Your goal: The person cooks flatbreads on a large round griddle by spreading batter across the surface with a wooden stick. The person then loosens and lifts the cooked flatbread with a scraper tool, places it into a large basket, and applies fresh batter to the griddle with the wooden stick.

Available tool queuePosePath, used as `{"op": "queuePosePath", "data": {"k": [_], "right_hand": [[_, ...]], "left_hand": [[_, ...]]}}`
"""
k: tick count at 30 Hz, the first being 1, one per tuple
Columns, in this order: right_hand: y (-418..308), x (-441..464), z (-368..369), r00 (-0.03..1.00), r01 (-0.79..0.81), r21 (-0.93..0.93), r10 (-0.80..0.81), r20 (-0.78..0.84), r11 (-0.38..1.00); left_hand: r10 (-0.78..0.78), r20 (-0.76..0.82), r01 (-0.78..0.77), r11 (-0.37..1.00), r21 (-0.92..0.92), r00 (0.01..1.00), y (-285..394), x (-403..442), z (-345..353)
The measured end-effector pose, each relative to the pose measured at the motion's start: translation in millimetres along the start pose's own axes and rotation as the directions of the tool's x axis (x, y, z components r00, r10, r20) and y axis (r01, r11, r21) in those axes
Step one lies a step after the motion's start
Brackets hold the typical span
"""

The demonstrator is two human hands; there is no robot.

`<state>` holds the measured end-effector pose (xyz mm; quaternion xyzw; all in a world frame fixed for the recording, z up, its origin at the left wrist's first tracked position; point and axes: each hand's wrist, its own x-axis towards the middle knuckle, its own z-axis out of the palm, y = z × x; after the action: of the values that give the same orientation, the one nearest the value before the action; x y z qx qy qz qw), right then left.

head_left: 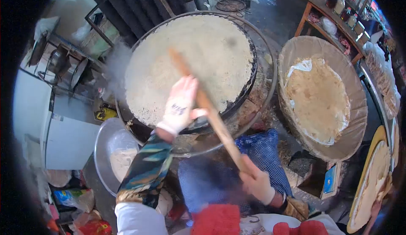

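Observation:
A long wooden scraper (pixel 218 125) slants across the rim of a big round griddle (pixel 253 61). Its far end is blurred over a wide sheet of pale batter (pixel 190 36) that covers most of the griddle. My left hand (pixel 181 104), in a white glove with dark lettering, lies along the scraper's middle, fingers stretched forward and thumb across the wood. Lower down, my right hand (pixel 258 182) wraps round the near end, also in a pale glove. Steam rises at the griddle's left side.
At right stands a large cloth-lined basket (pixel 355 137) holding a browned flatbread (pixel 317 99). A metal basin (pixel 101 150) with pale batter sits left of my arm. Blue checked cloth (pixel 266 150) lies below the griddle. Bottles stand on a wooden table (pixel 325 13) at upper right.

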<state>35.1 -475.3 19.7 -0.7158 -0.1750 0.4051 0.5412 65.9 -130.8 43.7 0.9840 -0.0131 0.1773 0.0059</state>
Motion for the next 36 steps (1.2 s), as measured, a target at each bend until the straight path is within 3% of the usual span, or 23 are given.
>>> {"op": "queuePosePath", "data": {"k": [1,2,3,4,6,7,10,12,14,17,18,20,22,24,25,26,27,28,30,31,34,35,36], "right_hand": [[-0.3,-17.5,-1.9,0.980,-0.140,0.164,0.160,-0.114,0.977],[2.0,-28.1,-1.3,0.980,-0.143,0.145,0.161,-0.117,0.979],[2.7,-36.3,-0.1,0.962,-0.213,0.287,0.251,-0.102,0.934],[3.2,-42.7,0.5,0.938,-0.277,0.421,0.338,-0.076,0.864],[14.5,-31.3,2.2,0.945,-0.270,0.431,0.323,-0.054,0.861],[19.3,-20.6,0.8,0.968,-0.237,0.513,0.248,0.049,0.825],[17.0,7.1,-0.7,0.966,-0.208,0.535,0.087,0.243,0.819],[-0.6,27.7,2.7,0.895,-0.416,0.805,0.033,0.445,0.423],[-12.4,47.4,7.1,0.877,-0.429,0.782,0.001,0.480,0.453],[-26.1,69.1,9.5,0.859,-0.407,0.590,0.071,0.507,0.697],[-31.6,68.6,8.5,0.860,-0.406,0.593,0.071,0.505,0.695],[-42.1,65.2,3.6,0.919,-0.220,0.154,0.152,0.364,0.963],[-34.4,58.2,-7.3,0.927,-0.181,0.081,0.143,0.345,0.980],[-23.0,44.1,-20.8,0.961,-0.175,0.022,0.166,0.221,0.984],[-14.3,39.7,-27.7,0.959,-0.224,0.149,0.191,0.207,0.963],[-9.8,39.5,-22.9,0.956,-0.235,0.143,0.202,0.214,0.961],[-7.1,40.6,-15.7,0.967,-0.129,0.023,0.121,0.223,0.991],[-8.8,41.8,-8.6,0.970,-0.013,-0.096,0.036,0.241,0.995],[-27.9,39.8,8.5,0.926,-0.020,-0.188,0.090,0.367,0.982],[-31.5,34.2,13.0,0.930,-0.028,-0.162,0.086,0.358,0.986],[-11.2,27.7,7.9,0.972,-0.008,-0.118,0.036,0.234,0.993],[-13.2,22.6,-1.9,0.974,-0.086,0.013,0.082,0.211,0.996],[-10.8,23.8,-2.4,0.957,-0.225,0.002,0.221,0.189,0.974]], "left_hand": [[0.098,-0.018,-0.099,0.989,-0.114,0.995,23.6,30.1,-8.0],[0.183,-0.073,-0.190,0.975,-0.116,0.980,32.9,45.7,17.6],[0.264,-0.014,-0.263,0.951,-0.165,0.964,44.7,61.3,35.1],[0.259,0.274,-0.225,0.963,-0.150,0.926,59.4,68.1,48.6],[0.245,0.112,-0.236,0.967,-0.093,0.963,50.8,57.9,77.6],[0.249,0.104,-0.240,0.967,-0.089,0.963,39.6,60.7,73.4],[0.156,0.249,-0.150,0.988,-0.044,0.956,-0.4,53.7,61.8],[0.067,0.218,-0.078,0.996,0.043,0.974,-30.2,43.3,59.8],[0.001,0.232,-0.019,0.997,0.078,0.973,-54.4,29.2,51.1],[-0.137,0.246,0.106,0.985,0.138,0.959,-81.5,-6.8,36.6],[-0.206,0.246,0.169,0.972,0.163,0.947,-82.9,-22.8,32.2],[-0.261,0.158,0.228,0.953,0.202,0.952,-69.9,-64.6,20.9],[-0.264,-0.049,0.269,0.949,0.163,0.963,-40.2,-106.7,7.2],[-0.258,-0.109,0.271,0.954,0.130,0.960,-5.4,-149.5,-11.9],[-0.275,0.060,0.268,0.958,0.102,0.960,4.3,-167.7,-12.2],[-0.277,0.228,0.269,0.961,0.067,0.933,14.0,-184.8,-8.8],[-0.205,0.313,0.165,0.975,0.148,0.927,20.7,-204.4,9.1],[-0.185,0.137,0.173,0.980,0.095,0.973,29.3,-217.0,19.8],[-0.337,0.378,0.282,0.939,0.194,0.862,31.9,-213.3,28.7],[-0.285,0.234,0.235,0.947,0.220,0.930,35.0,-214.3,31.3],[-0.357,0.259,0.290,0.920,0.265,0.897,52.9,-202.1,31.4],[-0.389,0.245,0.312,0.902,0.299,0.888,62.1,-196.3,32.6],[-0.397,0.226,0.332,0.901,0.278,0.889,71.9,-191.2,32.8]]}}
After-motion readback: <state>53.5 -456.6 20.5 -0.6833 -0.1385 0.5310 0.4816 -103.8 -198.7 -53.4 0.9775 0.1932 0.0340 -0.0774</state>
